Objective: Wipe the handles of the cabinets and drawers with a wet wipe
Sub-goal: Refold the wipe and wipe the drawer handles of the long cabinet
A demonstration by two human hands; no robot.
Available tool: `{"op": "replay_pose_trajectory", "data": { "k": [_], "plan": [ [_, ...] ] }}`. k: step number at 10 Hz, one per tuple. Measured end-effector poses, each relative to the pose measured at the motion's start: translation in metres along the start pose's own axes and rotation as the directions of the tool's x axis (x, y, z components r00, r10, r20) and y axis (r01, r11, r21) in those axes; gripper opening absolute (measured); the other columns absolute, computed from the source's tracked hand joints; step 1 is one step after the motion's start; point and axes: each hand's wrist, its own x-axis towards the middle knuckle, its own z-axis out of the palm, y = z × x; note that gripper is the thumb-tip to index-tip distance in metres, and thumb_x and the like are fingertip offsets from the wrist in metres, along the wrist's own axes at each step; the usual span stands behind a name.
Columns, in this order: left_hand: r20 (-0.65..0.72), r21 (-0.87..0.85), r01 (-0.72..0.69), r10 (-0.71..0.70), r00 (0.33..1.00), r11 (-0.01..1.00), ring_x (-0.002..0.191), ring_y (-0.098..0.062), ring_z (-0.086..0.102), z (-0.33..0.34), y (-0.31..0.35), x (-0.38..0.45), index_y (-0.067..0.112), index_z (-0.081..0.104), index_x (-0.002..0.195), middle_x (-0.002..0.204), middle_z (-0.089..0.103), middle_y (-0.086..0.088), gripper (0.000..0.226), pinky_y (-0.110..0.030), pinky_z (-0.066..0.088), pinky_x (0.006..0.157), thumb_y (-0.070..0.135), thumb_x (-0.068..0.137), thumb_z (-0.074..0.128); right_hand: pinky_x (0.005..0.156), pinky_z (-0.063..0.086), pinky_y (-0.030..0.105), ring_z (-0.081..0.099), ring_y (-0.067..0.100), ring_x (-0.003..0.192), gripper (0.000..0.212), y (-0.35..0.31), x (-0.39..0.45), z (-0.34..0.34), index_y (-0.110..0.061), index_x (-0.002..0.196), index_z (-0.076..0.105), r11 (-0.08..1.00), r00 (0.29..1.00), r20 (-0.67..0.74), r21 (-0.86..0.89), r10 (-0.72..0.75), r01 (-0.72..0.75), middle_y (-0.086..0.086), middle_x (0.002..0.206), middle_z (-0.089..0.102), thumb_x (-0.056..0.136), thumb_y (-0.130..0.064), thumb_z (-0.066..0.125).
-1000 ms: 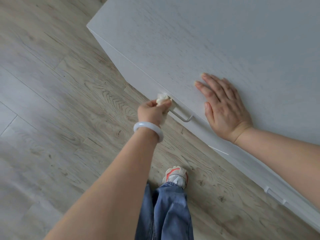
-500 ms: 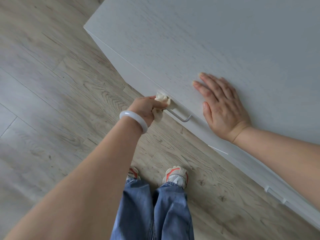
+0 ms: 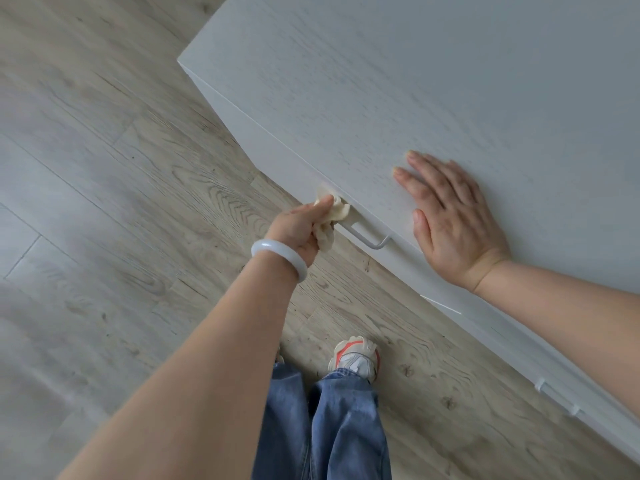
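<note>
The left hand point(image 3: 300, 227), a pale bangle point(image 3: 279, 258) at its wrist, has its fingers curled tight round a crumpled cream wet wipe point(image 3: 331, 216); the wipe is pressed on the left end of the metal bar handle point(image 3: 367, 238) at the front of the white cabinet point(image 3: 415, 81); right of the handle, the right hand point(image 3: 450, 220) lies flat on the cabinet top, fingers straight and holding nothing; farther right along the cabinet front sits a second handle point(image 3: 557, 398); below the handle, a sneaker point(image 3: 356, 356) and blue jeans point(image 3: 332, 427) stand on the wood floor point(image 3: 104, 168).
</note>
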Motion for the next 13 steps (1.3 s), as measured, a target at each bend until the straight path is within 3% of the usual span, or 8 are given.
{"op": "replay_pose_trajectory", "data": {
  "k": [1, 3, 5, 7, 9, 10, 11, 13],
  "plan": [
    [0.064, -0.165, 0.020, -0.009, 0.998, 0.986, 0.055, -0.006, 0.048, 0.006, -0.015, -0.005, 0.006, 0.067, 0.090, 0.067, 0.067, -0.003, 0.015, -0.017, 0.039, 0.055, 0.021, 0.091, 0.062, 0.120, 0.018, 0.043, 0.027, 0.025, 0.143, 0.053, 0.000, 0.000, -0.001, -0.011, 0.148, 0.036, 1.000, 1.000, -0.007, 0.000, -0.002, 0.002, 0.010, 0.156, 0.031, 0.095, -0.019, 0.032],
    [0.139, -0.437, 0.062, 0.000, 0.990, 0.897, 0.056, -0.010, 0.061, 0.010, -0.026, -0.003, 0.006, 0.067, 0.090, 0.089, 0.067, -0.008, 0.015, -0.020, 0.050, 0.049, 0.019, 0.091, 0.060, 0.120, 0.018, 0.043, 0.027, 0.024, 0.143, 0.053, -0.001, 0.000, -0.001, -0.011, 0.148, 0.036, 1.000, 1.000, -0.006, -0.002, -0.004, 0.004, 0.009, 0.156, 0.030, 0.095, -0.019, 0.032],
    [0.047, -0.513, -0.091, 0.134, 0.990, 0.854, 0.077, -0.009, 0.066, 0.022, -0.043, 0.000, 0.008, 0.068, 0.095, 0.090, 0.070, -0.003, 0.017, -0.016, 0.052, 0.063, 0.021, 0.085, 0.064, 0.120, 0.018, 0.043, 0.027, 0.025, 0.143, 0.053, -0.001, 0.000, -0.001, -0.011, 0.148, 0.036, 1.000, 1.000, -0.004, 0.003, 0.001, -0.001, 0.009, 0.156, 0.030, 0.095, -0.020, 0.032],
    [-0.069, -0.407, -0.271, 0.266, 0.962, 0.873, 0.060, -0.007, 0.052, 0.038, -0.084, 0.004, 0.011, 0.069, 0.089, 0.069, 0.063, 0.001, 0.016, -0.016, 0.045, 0.060, 0.026, 0.088, 0.063, 0.118, 0.021, 0.047, 0.028, 0.025, 0.143, 0.054, 0.000, 0.000, 0.000, -0.011, 0.147, 0.037, 1.000, 1.000, 0.000, 0.005, 0.006, -0.006, 0.009, 0.156, 0.030, 0.094, -0.019, 0.033],
    [-0.123, -0.315, -0.257, 0.229, 0.966, 0.914, 0.063, -0.009, 0.050, 0.056, -0.112, -0.010, 0.009, 0.066, 0.084, 0.059, 0.055, 0.002, 0.029, -0.023, 0.048, 0.079, 0.035, 0.072, 0.072, 0.119, 0.021, 0.045, 0.027, 0.025, 0.143, 0.053, 0.000, 0.000, 0.001, -0.011, 0.148, 0.036, 1.000, 1.000, 0.006, 0.002, 0.006, -0.006, 0.009, 0.156, 0.030, 0.095, -0.020, 0.033],
    [-0.163, -0.175, -0.260, 0.232, 0.959, 0.950, 0.060, -0.009, 0.046, 0.051, -0.112, -0.010, 0.013, 0.071, 0.085, 0.065, 0.054, 0.002, 0.017, -0.022, 0.041, 0.066, 0.029, 0.085, 0.070, 0.119, 0.021, 0.045, 0.028, 0.025, 0.144, 0.053, 0.000, 0.000, 0.000, -0.012, 0.148, 0.036, 1.000, 1.000, 0.003, -0.002, 0.006, -0.006, 0.009, 0.156, 0.030, 0.095, -0.020, 0.033],
    [-0.080, -0.063, -0.270, 0.265, 0.961, 0.961, 0.063, -0.012, 0.048, 0.041, -0.104, -0.008, 0.012, 0.070, 0.083, 0.072, 0.056, -0.003, 0.011, -0.023, 0.040, 0.060, 0.022, 0.087, 0.069, 0.119, 0.020, 0.045, 0.027, 0.024, 0.144, 0.053, 0.000, 0.000, 0.001, -0.012, 0.148, 0.036, 1.000, 1.000, -0.001, -0.001, 0.004, -0.004, 0.009, 0.156, 0.030, 0.096, -0.020, 0.033],
    [0.122, -0.129, -0.216, 0.231, 0.965, 0.968, 0.070, -0.009, 0.054, 0.038, -0.104, -0.009, 0.008, 0.067, 0.095, 0.080, 0.064, 0.001, 0.012, -0.020, 0.044, 0.069, 0.005, 0.084, 0.067, 0.119, 0.019, 0.044, 0.028, 0.025, 0.143, 0.053, 0.000, 0.000, 0.000, -0.011, 0.147, 0.037, 1.000, 1.000, -0.004, 0.000, -0.003, 0.003, 0.010, 0.156, 0.031, 0.095, -0.020, 0.033]
  ]
}}
